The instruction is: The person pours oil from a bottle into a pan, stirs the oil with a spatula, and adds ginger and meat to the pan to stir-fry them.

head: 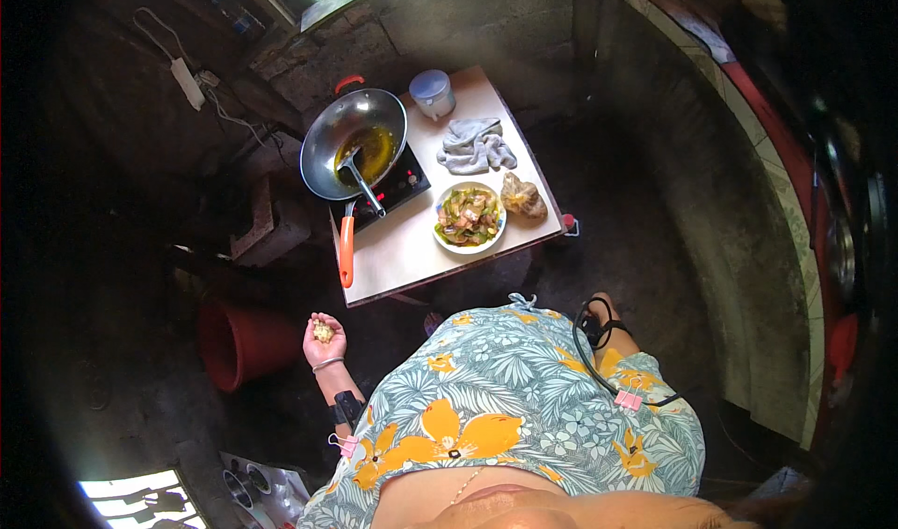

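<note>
My left hand (325, 338), palm up and fingers slightly curled, holds a small heap of pale chopped garlic or similar bits (323, 330). It is left of my body, short of the table's front corner. At my right side hangs my right hand (602, 306), partly hidden by the wrist strap and cable; whether it holds anything is unclear. In front of me a wok (316, 150) with yellow oil (382, 151) sits on a black induction cooker (403, 182) with red lights lit. A metal spatula (361, 185) leans inside, its handle over the rim.
On the small table (393, 262) are a plate of cooked peppers and meat (468, 218), a tied plastic bag (523, 196), a grey cloth (473, 146) and a lidded tub (432, 95). The wok's orange handle (346, 252) points toward me. A red bucket (242, 346) is left.
</note>
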The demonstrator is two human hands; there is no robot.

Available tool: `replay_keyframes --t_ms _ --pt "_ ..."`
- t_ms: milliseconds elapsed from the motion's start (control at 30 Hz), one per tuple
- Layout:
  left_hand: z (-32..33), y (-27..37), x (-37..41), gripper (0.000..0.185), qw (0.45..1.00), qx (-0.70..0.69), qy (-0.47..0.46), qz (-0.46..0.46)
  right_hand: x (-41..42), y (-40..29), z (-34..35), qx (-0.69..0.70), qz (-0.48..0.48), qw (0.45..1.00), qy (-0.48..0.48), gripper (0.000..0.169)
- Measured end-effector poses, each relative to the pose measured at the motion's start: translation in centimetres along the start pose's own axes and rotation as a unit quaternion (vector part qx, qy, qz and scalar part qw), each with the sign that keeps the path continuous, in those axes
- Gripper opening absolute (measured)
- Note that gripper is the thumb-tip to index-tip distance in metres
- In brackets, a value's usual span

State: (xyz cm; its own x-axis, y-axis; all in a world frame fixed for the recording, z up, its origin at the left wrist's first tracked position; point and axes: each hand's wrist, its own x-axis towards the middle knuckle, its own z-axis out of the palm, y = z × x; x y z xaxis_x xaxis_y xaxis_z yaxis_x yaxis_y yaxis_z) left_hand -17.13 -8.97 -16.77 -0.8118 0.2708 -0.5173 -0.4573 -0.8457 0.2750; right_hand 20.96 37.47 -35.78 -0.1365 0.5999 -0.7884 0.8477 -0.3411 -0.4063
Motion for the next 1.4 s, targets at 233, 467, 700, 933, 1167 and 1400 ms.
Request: replay_keyframes --t_ms 233,467,700,933,1167,1400 --pt "-0.1 0.2 0.4 0.019 1.0 -0.002 0.0 -0.002 -0.7 -0.8 -0.1 -0.032 -0.021 0.999 0.007 0.021" --pt "-0.4 0.4 0.5 0.019 1.0 -0.001 0.004 0.005 -1.0 -1.8 0.1 -0.072 -0.008 0.997 0.009 0.02" --pt "0.0 0.2 0.6 0.019 1.0 0.003 0.009 0.002 4.9 2.1 1.5 -0.056 -0.069 0.996 -0.008 0.016" --pt "-0.6 0.8 -0.1 0.02 1.0 0.004 0.015 0.021 3.9 1.6 2.0 -0.059 -0.013 0.998 -0.03 0.015" --pt "-0.1 0.4 0.4 0.019 1.0 -0.012 0.015 0.002 1.9 0.2 0.9 -0.164 -0.039 0.986 -0.012 0.013" --pt "-0.1 0.4 0.4 0.019 1.0 -0.013 0.022 0.008 2.0 -0.1 1.1 -0.173 -0.045 0.984 0.0 0.016"
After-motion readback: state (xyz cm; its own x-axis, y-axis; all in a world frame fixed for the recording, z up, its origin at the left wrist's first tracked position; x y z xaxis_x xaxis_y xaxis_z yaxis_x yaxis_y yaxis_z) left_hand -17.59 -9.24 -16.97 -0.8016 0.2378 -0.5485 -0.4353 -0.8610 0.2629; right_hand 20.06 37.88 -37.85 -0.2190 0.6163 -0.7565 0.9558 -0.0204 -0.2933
